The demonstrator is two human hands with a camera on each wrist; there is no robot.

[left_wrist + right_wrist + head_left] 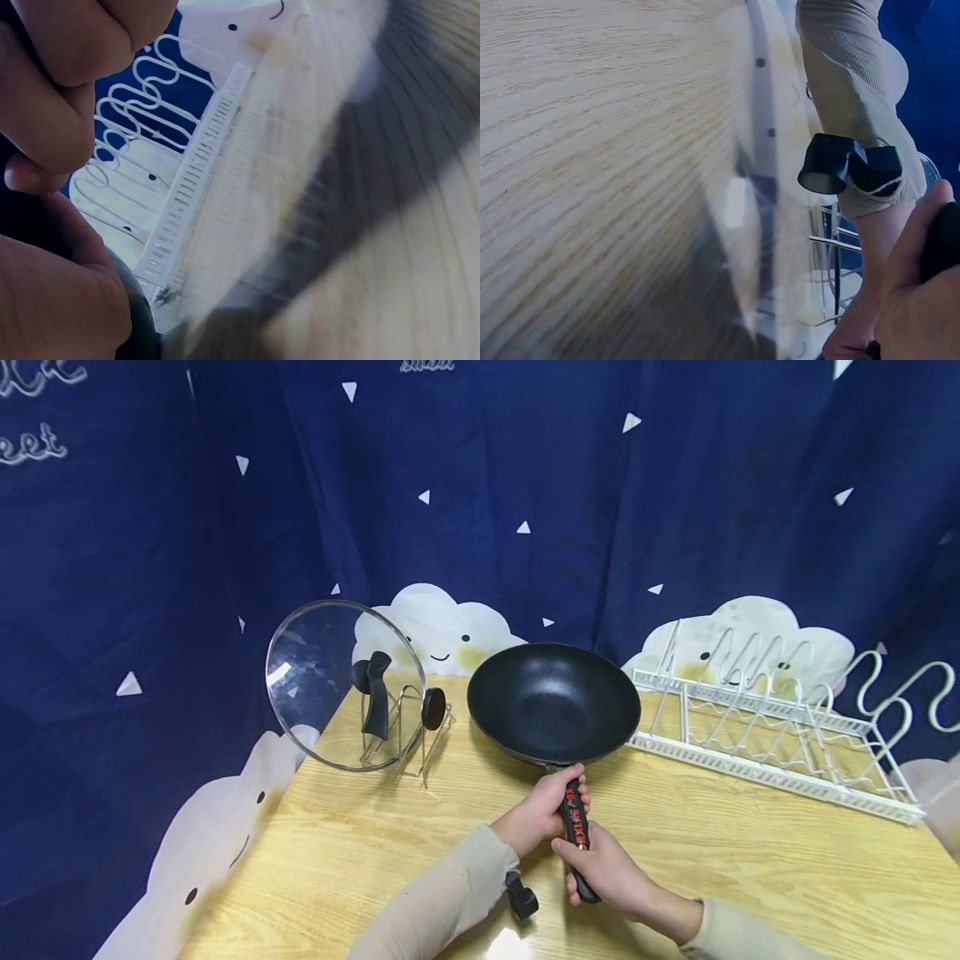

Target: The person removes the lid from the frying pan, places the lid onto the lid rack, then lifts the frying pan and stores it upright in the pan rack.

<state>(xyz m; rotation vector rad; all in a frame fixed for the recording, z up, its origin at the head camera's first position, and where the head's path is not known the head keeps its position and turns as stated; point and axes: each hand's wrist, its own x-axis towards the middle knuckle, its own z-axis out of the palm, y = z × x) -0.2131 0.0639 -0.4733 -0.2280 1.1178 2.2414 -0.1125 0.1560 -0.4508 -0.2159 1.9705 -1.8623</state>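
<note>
Head view: where's the wok (553, 702)?

"Between the glass lid (322, 681) and white rack (772, 777)."

"What holds it?"

"Left grip (546, 803) and right grip (609, 870), both curled closed round its handle (574, 817)."

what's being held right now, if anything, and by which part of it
The black wok, by its handle: the left hand grips it close to the wok, the right hand nearer the handle's free end.

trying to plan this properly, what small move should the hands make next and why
Probably ease the wok right toward the white rack: the left hand and right hand both grip its handle, and the rack stands close beside it.
</note>
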